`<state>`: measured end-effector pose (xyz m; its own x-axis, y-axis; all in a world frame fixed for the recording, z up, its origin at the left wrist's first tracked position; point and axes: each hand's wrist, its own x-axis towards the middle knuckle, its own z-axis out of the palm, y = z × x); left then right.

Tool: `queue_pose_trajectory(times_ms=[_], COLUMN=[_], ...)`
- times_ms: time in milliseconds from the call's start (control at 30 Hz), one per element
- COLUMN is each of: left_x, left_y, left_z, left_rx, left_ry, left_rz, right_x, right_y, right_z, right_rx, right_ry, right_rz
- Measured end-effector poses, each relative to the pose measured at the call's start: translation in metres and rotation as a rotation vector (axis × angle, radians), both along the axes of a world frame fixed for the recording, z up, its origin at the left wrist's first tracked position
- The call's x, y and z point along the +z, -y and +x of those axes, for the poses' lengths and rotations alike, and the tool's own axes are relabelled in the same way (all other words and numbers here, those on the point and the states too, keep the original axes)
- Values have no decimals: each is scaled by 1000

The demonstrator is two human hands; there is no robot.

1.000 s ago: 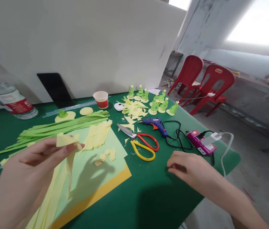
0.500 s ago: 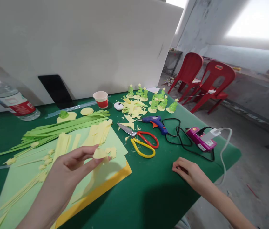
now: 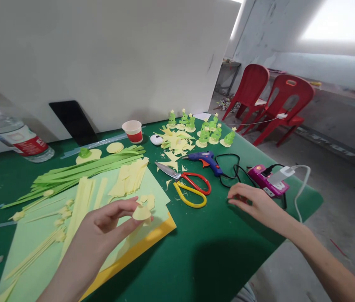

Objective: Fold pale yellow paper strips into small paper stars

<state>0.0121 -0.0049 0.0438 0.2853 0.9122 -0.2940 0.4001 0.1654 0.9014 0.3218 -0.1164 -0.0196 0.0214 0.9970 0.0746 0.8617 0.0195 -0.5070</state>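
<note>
My left hand (image 3: 106,224) pinches a small folded piece of pale yellow paper (image 3: 141,213) between thumb and fingertips, held above the light green sheet (image 3: 39,247). My right hand (image 3: 254,202) rests palm down on the green table (image 3: 202,251), fingers curled over something small that I cannot make out. It lies just right of the red and yellow scissors (image 3: 190,188) and near the black cord (image 3: 232,170) of the blue glue gun (image 3: 205,160). Small yellow paper bits (image 3: 147,200) lie on the sheet beside my left fingertips.
Green paper strips (image 3: 79,170), yellow strips (image 3: 128,178), a paper cup (image 3: 133,131), small green paper trees (image 3: 208,134), yellow scraps (image 3: 175,144), a pink device (image 3: 263,179) with white cable, a water bottle (image 3: 14,134) and a dark phone (image 3: 72,119) crowd the table. Red chairs (image 3: 274,102) stand beyond.
My left hand came down and rightward with the yellow paper, from a hanging strip to a small folded piece. My right hand shifted up toward the scissors and cord.
</note>
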Motion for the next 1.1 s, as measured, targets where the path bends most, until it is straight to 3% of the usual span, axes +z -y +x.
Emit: queue_pose_trajectory(times_ms=[167, 367, 700, 933, 1100], left_x=[-8, -12, -9, -7, -5], left_y=[-5, -3, 2, 0, 5], left_z=[-3, -2, 7, 4, 7], left_rx=[-42, -102, -105, -122, 1], left_ry=[-30, -34, -35, -44, 4], left_rz=[-14, -14, -10, -34, -11], right_x=[-18, -27, -19, -23, -33], right_y=[14, 23, 23, 25, 29], right_z=[-1, 4, -2, 6, 6], right_rx=[197, 284, 221, 146, 198], right_ry=[-51, -54, -88, -123, -117], right_rz=[-57, -57, -92, -37, 43])
